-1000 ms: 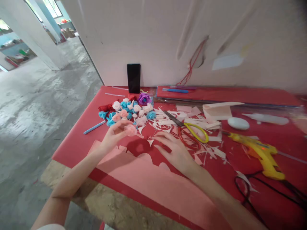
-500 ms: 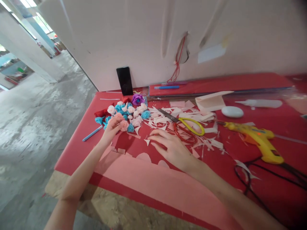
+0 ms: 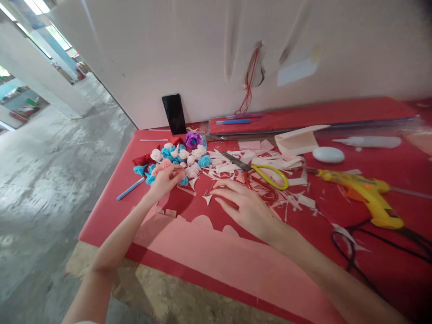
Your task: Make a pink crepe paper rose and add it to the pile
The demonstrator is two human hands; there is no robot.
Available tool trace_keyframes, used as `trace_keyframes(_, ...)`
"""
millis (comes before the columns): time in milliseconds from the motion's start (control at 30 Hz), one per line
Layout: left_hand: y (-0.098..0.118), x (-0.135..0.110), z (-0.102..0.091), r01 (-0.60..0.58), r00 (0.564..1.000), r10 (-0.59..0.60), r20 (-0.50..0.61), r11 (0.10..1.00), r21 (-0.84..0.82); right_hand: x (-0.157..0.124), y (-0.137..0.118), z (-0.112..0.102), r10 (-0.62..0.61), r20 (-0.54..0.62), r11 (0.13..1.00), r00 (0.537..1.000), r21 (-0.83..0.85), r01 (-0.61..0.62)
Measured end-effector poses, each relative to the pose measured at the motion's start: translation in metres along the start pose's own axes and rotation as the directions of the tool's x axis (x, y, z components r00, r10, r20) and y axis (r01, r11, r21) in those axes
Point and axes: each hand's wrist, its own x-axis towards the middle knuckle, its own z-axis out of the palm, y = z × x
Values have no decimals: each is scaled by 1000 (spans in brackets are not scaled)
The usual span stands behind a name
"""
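My left hand [image 3: 166,178] reaches to the near edge of a pile of small paper roses [image 3: 184,155] in pink, white, blue, red and purple. Its fingers curl around a pink paper rose that they mostly hide. My right hand [image 3: 245,204] lies flat on the red table [image 3: 111,198] with fingers spread and nothing in it, just short of the red-and-yellow scissors [image 3: 266,177]. A long pink paper sheet [image 3: 219,256] with a scalloped cut edge lies under both forearms.
White and pink paper scraps [image 3: 236,164] litter the middle. A yellow glue gun [image 3: 367,195] with a black cord [image 3: 347,252] lies right, with a white oval object [image 3: 328,154] behind it. A black phone [image 3: 174,113] leans on the wall. A blue pen [image 3: 130,188] lies at the left edge.
My left hand carried the pink rose forward from above the sheet to the pile of roses. My right hand stayed flat on the table. The view shifted slightly.
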Motion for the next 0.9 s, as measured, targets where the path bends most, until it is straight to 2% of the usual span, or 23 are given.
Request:
trace_keyframes(100, 3, 0, -1, -34, 999, 34, 3, 992, 119, 0, 0, -1, -11, -5, 1000, 1000, -6, 11)
trace_keyframes(300, 12, -3, -3, -89, 991, 121, -65, 927, 364, -1, 2, -2, -26, -27, 1000, 999, -18, 25)
trace_keyframes(533, 17, -8, -6, -100, 968, 195, -161, 879, 466, -1, 3, -6, -2, -68, 999, 998, -39, -1)
trace_keyframes(667, 29, -19, -9, -144, 949, 247, -197, 893, 427, -1, 5, -11, 78, -97, 996, 992, -33, -81)
trace_keyframes(767, 59, -43, -11, -246, 938, 313, -150, 904, 350, 0, 8, -15, 127, -87, 990, 988, -52, -132)
trace_keyframes(833, 85, -64, -13, -360, 920, 387, -57, 895, 264, 0, 9, -16, 143, -76, 986, 987, -72, -149)
trace_keyframes(867, 97, -75, -14, -488, 873, 486, 40, 866, 113, 0, 9, -16, 147, -67, 985, 987, -78, -152)
trace_keyframes(900, 107, -86, -15, -588, 797, 586, 144, 808, -36, 0, 9, -16, 152, -55, 984, 987, -84, -156)
